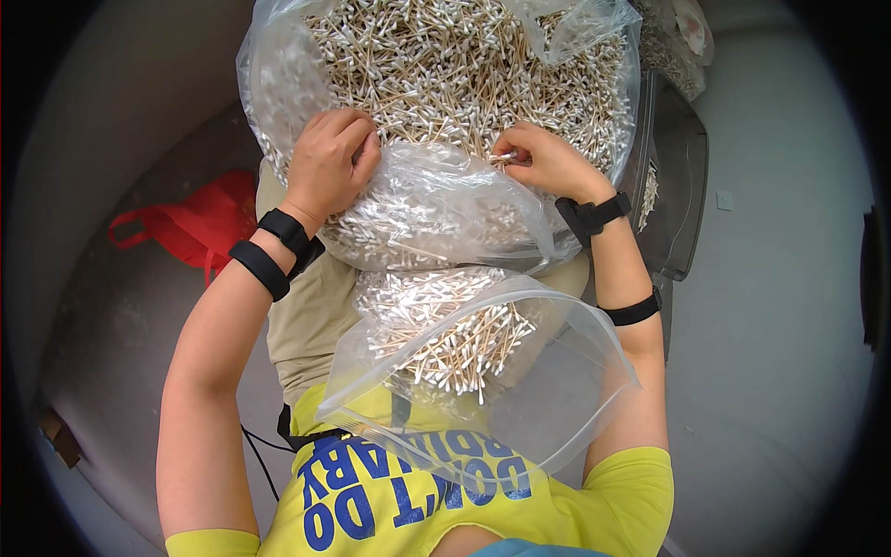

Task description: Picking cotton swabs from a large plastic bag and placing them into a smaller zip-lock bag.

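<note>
A large clear plastic bag (278, 70) full of loose cotton swabs (436, 79) rests over my knees. My left hand (332, 160) is at its near left edge, fingers curled down against the swabs and plastic; what they grip, if anything, is hidden. Over at the right side of the opening, my right hand (549, 160) pinches a cotton swab or two (504, 158) between thumb and fingers. On my lap, nearer to me, lies a smaller clear zip bag (580, 371), its mouth gaping toward me, with a heap of cotton swabs (445, 325) inside.
A red bag (200, 223) lies on the floor at the left. To the right stands a dark see-through plastic bin (676, 176) with a few swabs in it. Another clear bag of swabs (673, 46) sits behind that. A small brown box (60, 438) is at the far left.
</note>
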Demonstrator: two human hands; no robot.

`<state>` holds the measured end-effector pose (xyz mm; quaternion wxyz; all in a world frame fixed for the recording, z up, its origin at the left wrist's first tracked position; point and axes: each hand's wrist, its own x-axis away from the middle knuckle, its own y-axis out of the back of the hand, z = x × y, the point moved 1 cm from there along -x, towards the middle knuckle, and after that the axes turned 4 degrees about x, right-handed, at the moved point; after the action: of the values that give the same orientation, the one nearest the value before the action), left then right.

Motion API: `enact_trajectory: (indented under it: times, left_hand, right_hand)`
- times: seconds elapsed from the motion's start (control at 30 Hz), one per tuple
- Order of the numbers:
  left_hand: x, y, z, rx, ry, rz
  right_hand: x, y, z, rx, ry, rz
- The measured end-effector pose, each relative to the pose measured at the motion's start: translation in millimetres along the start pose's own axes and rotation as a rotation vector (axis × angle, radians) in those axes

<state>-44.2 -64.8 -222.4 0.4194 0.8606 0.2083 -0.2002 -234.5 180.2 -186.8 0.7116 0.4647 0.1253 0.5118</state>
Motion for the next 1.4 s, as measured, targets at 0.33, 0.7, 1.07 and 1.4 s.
enact_trajectory:
  times: [0.33, 0.7, 1.07, 1.4]
  left_hand:
    - [-0.4, -2.7, -0.8, -0.007, -0.009, -0.006]
    - [0.8, -0.1, 0.0, 0.0, -0.002, -0.006]
    - [0.8, -4.6, 1.5, -0.003, -0.037, -0.02]
    - [4.2, -4.8, 7.1, -0.04, -0.057, -0.031]
  right_hand:
    - [2.0, 24.4, -29.9, -0.446, -0.125, -0.108]
    - [32.5, 73.3, -29.9, -1.023, -0.003, -0.271]
    - [120.5, 116.2, 99.3, -1.041, 0.547, -0.07]
    - [162.2, 100.6, 182.1, 0.004, 0.511, 0.137]
